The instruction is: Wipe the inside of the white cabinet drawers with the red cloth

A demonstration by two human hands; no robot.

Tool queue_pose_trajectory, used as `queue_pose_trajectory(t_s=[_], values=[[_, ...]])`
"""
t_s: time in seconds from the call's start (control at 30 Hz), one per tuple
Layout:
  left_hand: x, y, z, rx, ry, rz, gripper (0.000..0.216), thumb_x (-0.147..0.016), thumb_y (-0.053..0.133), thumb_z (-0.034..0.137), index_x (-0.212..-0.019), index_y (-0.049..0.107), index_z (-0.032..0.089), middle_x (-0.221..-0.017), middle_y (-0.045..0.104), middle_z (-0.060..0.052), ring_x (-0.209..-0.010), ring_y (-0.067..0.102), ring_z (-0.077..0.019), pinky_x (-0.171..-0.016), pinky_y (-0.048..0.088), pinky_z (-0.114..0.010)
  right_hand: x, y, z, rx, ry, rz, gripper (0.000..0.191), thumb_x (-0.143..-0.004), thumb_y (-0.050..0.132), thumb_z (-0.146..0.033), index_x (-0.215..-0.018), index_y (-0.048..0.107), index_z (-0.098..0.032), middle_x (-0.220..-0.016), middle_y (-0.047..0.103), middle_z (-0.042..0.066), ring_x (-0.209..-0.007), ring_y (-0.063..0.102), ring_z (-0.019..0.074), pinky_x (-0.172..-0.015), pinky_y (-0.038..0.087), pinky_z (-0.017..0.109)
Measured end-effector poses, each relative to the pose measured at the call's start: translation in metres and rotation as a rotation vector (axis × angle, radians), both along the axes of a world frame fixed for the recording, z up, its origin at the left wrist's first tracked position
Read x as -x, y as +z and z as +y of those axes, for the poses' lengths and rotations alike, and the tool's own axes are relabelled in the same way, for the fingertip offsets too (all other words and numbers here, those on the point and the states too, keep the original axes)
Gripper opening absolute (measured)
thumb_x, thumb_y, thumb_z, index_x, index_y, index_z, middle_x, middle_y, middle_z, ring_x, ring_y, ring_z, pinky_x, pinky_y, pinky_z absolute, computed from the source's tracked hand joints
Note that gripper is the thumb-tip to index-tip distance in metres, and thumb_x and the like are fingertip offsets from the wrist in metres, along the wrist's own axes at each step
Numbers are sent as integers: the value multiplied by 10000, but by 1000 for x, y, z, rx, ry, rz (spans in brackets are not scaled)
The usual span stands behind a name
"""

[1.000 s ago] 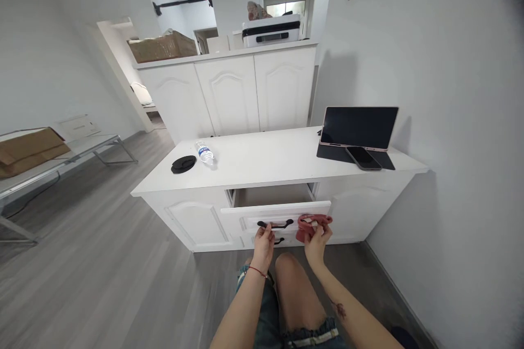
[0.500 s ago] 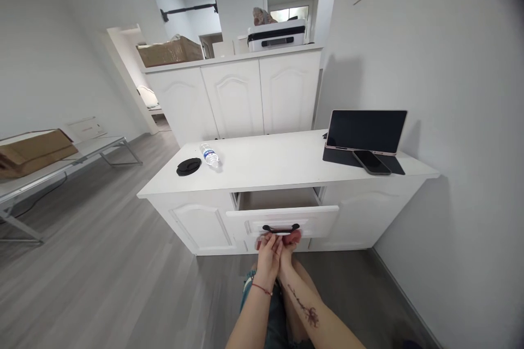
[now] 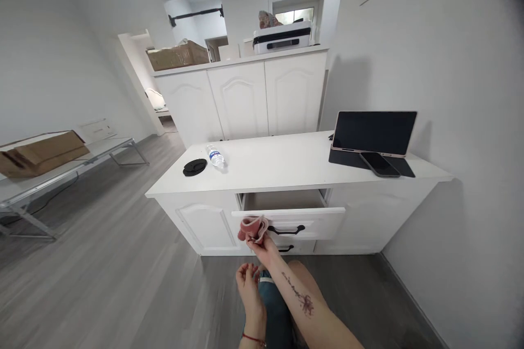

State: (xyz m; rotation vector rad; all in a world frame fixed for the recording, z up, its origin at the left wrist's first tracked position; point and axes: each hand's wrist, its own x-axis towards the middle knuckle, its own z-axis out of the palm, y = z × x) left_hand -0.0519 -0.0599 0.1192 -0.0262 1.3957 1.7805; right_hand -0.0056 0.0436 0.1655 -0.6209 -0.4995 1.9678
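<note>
My right hand [image 3: 262,246] is closed on a pink cloth [image 3: 252,226], held bunched up against the left part of the drawer front [image 3: 323,224]. That drawer is pulled partway out, and its black handle [image 3: 286,229] lies just right of the cloth. Lower down, beside my knee, my left hand [image 3: 247,277] is empty, its fingers loosely bent and apart. It wears a red string bracelet [image 3: 254,339] at the wrist.
On the white cabinet top [image 3: 282,166] are a plastic bottle [image 3: 215,157], a black round object [image 3: 195,167], a tablet [image 3: 374,132] and a phone [image 3: 380,164]. A second drawer handle [image 3: 285,248] shows below. A cardboard box [image 3: 45,151] rests on a bench at left.
My right hand has carried the pink cloth left and up from below the handle to the drawer's left side. My left hand has let go and dropped back toward my knee.
</note>
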Motion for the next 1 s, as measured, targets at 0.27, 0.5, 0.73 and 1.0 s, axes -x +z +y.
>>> queue_pose_trajectory(t_s=[0.27, 0.5, 0.73, 1.0], values=[[-12, 13, 39, 44, -144, -365, 163, -836, 545, 75, -751, 607, 199, -784, 707, -85, -715, 699, -147, -706, 554, -258, -71, 5, 7, 581, 225, 632, 419, -898, 341, 15, -1305, 339, -81, -1082, 566, 51, -890, 691, 80, -719, 640, 228], [-39, 34, 74, -21, -325, -498, 171, -802, 534, 68, -694, 594, 186, -706, 655, -74, -634, 646, -161, -633, 537, -276, -139, 14, 7, 874, 177, 973, 425, -861, 388, 2, -1263, 327, -120, -1080, 559, 59, -937, 702, 109, -748, 658, 281], [-61, 46, 95, -162, -456, -439, 139, -805, 615, 97, -690, 623, 174, -670, 654, -45, -615, 615, -143, -636, 526, -268, -204, 3, 20, 539, 257, 794, 436, -754, 410, 39, -1160, 395, -117, -1007, 615, 40, -889, 713, 115, -726, 646, 273], [-64, 36, 95, -133, -398, -376, 231, -755, 746, 65, -675, 565, 184, -706, 675, -10, -591, 589, -89, -673, 504, -232, -276, 0, 16, 797, -175, 831, 409, -813, 340, -2, -1213, 408, -54, -1043, 563, 102, -899, 687, 134, -689, 644, 311]])
